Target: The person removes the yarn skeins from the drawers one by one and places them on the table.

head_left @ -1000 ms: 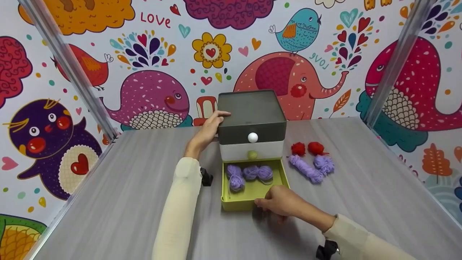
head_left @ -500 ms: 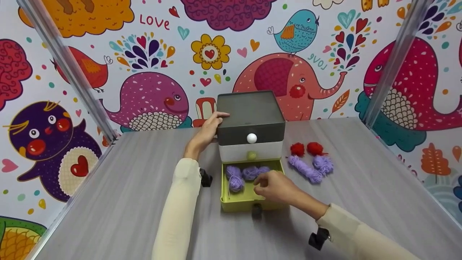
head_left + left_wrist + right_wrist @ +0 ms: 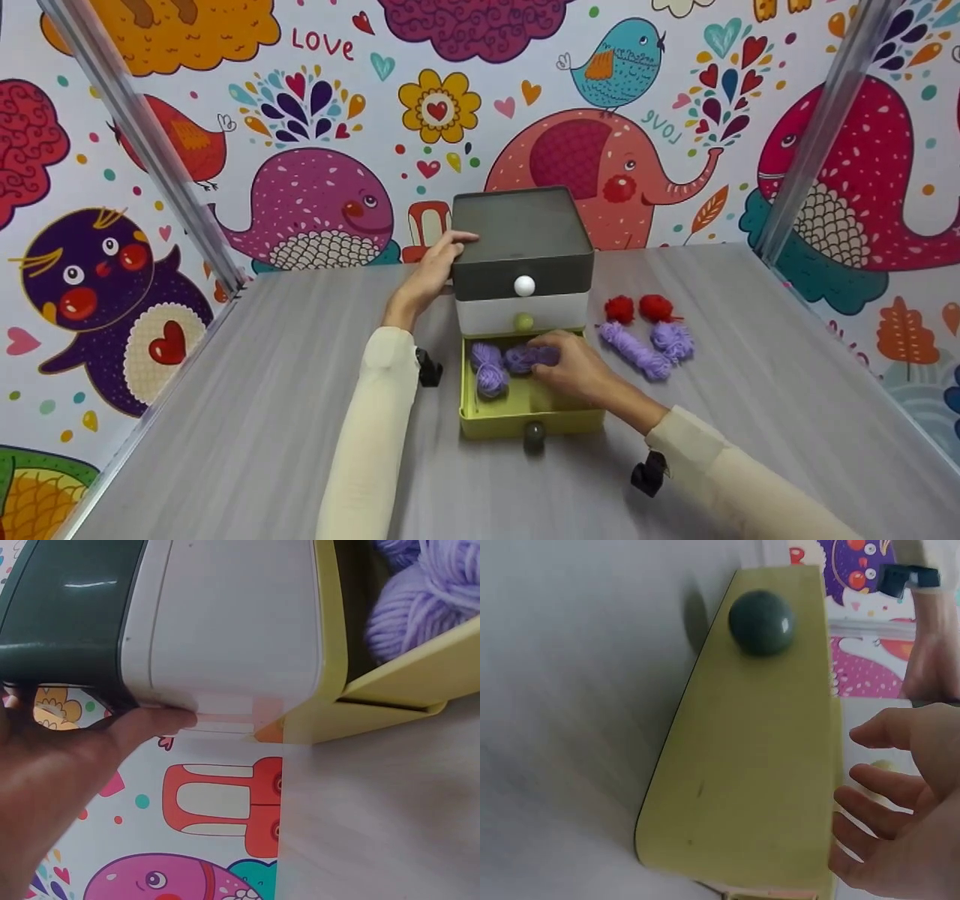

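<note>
A small drawer chest (image 3: pixel 523 221) with a dark top stands at the table's back, its bottom yellow-green drawer (image 3: pixel 495 426) pulled out. Inside that drawer lie purple yarn skeins, one lengthwise (image 3: pixel 490 375) at the left and another crosswise (image 3: pixel 519 358) near the back. My left hand (image 3: pixel 429 277) rests against the chest's left side, fingers over the top edge, with the thumb (image 3: pixel 161 722) along the white side wall. Over the drawer's right side hovers my right hand (image 3: pixel 579 367), fingers and thumb apart, fingertips overlapping the crosswise skein's right end.
To the right of the chest lie two red yarn balls (image 3: pixel 619 309) and two purple yarn skeins (image 3: pixel 636 351). A dark round knob (image 3: pixel 534 435) sticks out from the open drawer's front. Behind the grey table (image 3: pixel 300 420) stands a wall with cartoon animals.
My right hand has left the bottom drawer's knob and moved up and back over the drawer to the crosswise purple skein. The left hand stays against the chest.
</note>
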